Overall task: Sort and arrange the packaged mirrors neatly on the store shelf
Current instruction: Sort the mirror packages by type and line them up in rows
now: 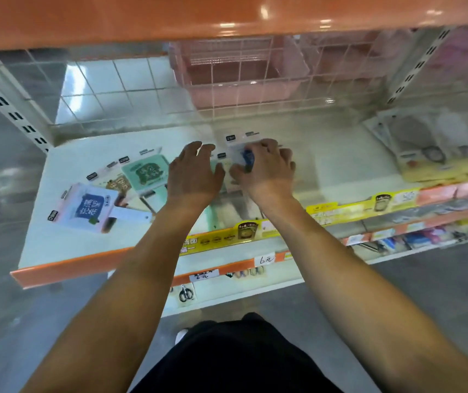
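Several packaged mirrors lie on the white shelf (65, 245). A pink one with a dark blue picture (86, 208) lies at the front left. Behind it sit a beige one (118, 182) and a mint-green one (146, 173). My right hand (265, 168) grips a clear-packed mirror with a blue picture (242, 153) at mid-shelf. Beside it my left hand (193, 173) hovers with fingers spread over more packages, partly hidden beneath it. The frame is blurred.
An orange shelf (227, 12) hangs close above. A wire grid back panel (255, 80) with a pink basket (241, 69) behind it closes the rear. Yellow-backed packages (437, 154) pile at the right. Price strips (340, 211) line the front edge; lower shelves hold scissors (185, 293).
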`<state>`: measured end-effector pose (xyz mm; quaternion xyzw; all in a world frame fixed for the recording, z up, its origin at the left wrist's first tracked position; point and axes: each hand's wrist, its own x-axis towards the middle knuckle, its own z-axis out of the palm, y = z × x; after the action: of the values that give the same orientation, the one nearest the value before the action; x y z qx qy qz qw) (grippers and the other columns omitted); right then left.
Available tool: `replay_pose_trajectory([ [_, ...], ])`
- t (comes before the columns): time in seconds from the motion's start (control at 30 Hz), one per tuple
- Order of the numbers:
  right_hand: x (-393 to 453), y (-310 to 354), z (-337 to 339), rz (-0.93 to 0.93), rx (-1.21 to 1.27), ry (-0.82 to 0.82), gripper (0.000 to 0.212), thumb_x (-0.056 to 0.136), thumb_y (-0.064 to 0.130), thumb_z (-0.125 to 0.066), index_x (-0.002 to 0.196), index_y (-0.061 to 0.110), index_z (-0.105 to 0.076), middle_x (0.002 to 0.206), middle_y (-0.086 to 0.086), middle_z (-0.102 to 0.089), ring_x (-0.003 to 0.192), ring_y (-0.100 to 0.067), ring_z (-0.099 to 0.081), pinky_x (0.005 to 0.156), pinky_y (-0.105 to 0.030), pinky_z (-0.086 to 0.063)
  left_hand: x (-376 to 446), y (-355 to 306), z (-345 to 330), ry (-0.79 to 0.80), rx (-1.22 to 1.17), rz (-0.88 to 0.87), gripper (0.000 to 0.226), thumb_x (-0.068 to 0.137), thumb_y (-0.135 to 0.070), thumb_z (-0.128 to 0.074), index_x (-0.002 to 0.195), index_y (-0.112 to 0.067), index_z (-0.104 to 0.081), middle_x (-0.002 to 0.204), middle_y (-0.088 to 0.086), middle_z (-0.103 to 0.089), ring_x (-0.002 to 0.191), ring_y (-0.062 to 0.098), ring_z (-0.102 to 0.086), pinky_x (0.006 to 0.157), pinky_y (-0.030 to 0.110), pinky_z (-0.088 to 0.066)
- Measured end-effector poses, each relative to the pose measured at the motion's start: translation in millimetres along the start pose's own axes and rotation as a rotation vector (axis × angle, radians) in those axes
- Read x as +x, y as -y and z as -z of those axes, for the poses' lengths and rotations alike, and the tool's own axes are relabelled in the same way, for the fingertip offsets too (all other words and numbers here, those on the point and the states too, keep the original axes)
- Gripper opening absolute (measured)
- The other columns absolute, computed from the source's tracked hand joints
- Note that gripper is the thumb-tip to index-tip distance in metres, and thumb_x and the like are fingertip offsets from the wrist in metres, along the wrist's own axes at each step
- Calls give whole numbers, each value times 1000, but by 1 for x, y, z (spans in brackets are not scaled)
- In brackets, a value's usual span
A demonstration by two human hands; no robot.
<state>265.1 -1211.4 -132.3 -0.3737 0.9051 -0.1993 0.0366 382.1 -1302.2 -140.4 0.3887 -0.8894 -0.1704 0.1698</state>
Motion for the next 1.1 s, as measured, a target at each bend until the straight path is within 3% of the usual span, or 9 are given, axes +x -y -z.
replay_pose_trajectory([
  [0.4, 17, -38, 7, -74, -28, 21, 49, 82, 49, -62, 125, 27, -56, 132, 0, -44, 116, -34, -39, 92, -40, -38, 18, -28, -25, 13, -8, -29, 44, 91, -32, -55, 132, -18, -51, 141, 7, -47, 127, 27, -49, 103, 46, -42],
  [0.87, 22, -60, -5, -21, -99, 106, 56, 86, 58, -57, 132, 27, -51, 137, -3, -40, 118, -36, -39, 93, -42, -38, 15, -44, -36, 67, -10, 47, 46, 88, -32, -56, 132, -19, -51, 141, 5, -46, 127, 28, -47, 105, 44, -39],
  [1.1, 23, -75, 7, -6, 47, 65, 48, 91, 42, -55, 136, 25, -52, 142, -3, -42, 123, -35, -41, 99, -40, -38, 11, -57, -48, 56, -19, 23, 44, 87, -26, -54, 131, -20, -52, 138, 7, -48, 125, 29, -48, 99, 43, -39],
])
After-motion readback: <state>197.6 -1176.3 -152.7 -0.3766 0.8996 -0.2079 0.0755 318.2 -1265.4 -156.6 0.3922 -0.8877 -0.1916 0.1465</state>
